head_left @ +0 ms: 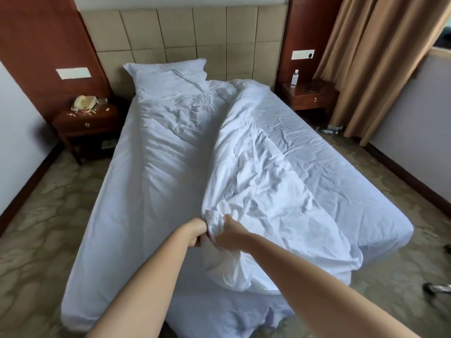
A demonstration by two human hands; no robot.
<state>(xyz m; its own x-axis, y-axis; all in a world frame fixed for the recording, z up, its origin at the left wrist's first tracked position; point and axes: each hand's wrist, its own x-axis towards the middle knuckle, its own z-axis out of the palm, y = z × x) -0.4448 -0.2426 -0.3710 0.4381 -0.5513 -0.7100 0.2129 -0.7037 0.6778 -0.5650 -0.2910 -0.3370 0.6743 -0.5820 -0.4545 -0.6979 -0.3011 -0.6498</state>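
The bed (127,191) fills mid-frame. A pillow (168,74) lies at its upper end, a duvet (268,179) on its right half. Nightstands flank it: telephone (84,102) upper left, bottle (294,78) upper right.

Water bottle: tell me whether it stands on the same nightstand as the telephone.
No, the water bottle stands upright on the nightstand by the curtain, while the telephone sits on the other nightstand across the bed.

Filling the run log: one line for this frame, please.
left hand: grips bunched corner of crumpled white duvet | right hand: grips same corner | duvet: heaped on right half of white-sheeted bed
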